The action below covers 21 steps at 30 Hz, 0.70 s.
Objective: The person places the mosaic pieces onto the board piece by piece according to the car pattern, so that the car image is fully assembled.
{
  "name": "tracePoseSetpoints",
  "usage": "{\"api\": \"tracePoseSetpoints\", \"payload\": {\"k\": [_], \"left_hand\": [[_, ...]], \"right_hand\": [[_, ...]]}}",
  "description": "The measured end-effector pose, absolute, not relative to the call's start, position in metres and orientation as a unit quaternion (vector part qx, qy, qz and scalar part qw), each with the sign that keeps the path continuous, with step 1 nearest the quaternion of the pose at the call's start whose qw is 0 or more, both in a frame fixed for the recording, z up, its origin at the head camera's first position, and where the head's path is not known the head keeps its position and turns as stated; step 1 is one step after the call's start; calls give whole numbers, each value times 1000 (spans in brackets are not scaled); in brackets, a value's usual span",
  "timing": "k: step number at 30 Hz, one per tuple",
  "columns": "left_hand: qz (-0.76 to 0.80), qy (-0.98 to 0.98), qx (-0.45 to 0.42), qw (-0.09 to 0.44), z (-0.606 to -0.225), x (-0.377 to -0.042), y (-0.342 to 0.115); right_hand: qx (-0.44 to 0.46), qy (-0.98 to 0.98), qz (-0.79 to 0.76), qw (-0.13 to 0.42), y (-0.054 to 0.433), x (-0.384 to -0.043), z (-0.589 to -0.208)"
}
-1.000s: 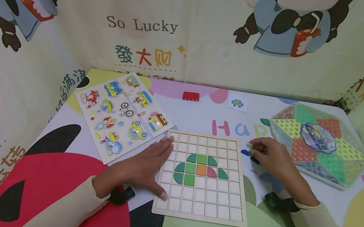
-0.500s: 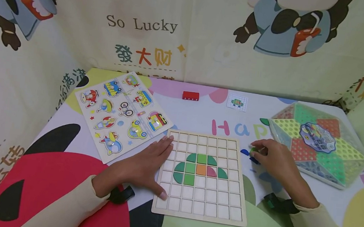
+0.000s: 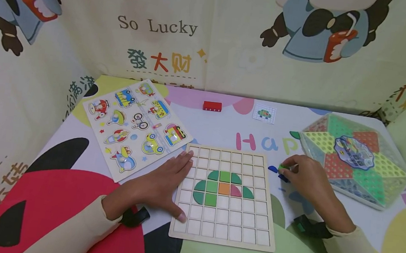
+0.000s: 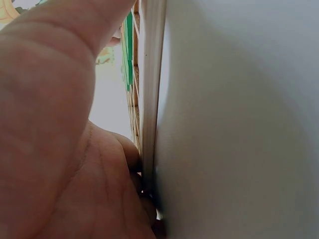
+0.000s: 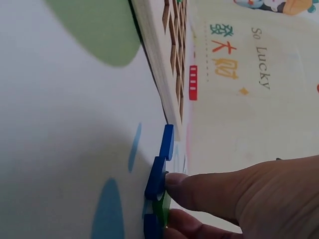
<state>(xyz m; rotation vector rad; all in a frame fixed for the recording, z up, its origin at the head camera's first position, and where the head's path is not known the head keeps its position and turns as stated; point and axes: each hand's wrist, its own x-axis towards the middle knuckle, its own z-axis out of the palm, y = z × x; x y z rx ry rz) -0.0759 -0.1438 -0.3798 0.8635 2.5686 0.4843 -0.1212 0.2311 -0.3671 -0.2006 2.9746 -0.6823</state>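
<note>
My left hand (image 3: 157, 185) rests along the left border of a wooden grid board (image 3: 233, 244), fingers and thumb spread. Green squares and quarter-round tiles, one orange square (image 3: 224, 188) and one pink quarter-round tile (image 3: 235, 191) lie in the board's cells. To the right of the board, my right hand (image 3: 307, 178) pinches a small green tile (image 5: 162, 205) between thumb and fingers, low over the table; its shape is partly hidden. Blue curved tiles (image 5: 156, 178) lie around it, one of them (image 3: 273, 169) close to the board's edge.
A picture puzzle board (image 3: 136, 127) lies at the back left, its corner by the grid board. A red block (image 3: 212, 106) and a small pattern card (image 3: 264, 114) are at the back. A clear-lidded hexagonal box (image 3: 355, 159) stands right, a green piece (image 3: 294, 135) beside it.
The right hand has shifted very slightly right and its fingers have drawn in around the green tile. The left hand and the board have stayed in place.
</note>
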Motion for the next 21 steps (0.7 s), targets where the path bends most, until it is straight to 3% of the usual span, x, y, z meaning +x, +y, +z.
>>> {"api": "tracePoseSetpoints", "payload": {"k": [12,21], "left_hand": [[175,914,312,190,-379,-76,-145],[176,914,316,184,-382,-76,-145]], "right_hand": [[-70,968,-242,7,232,-119,-372],[-67,978,-193,33,230,-119,-370]]}}
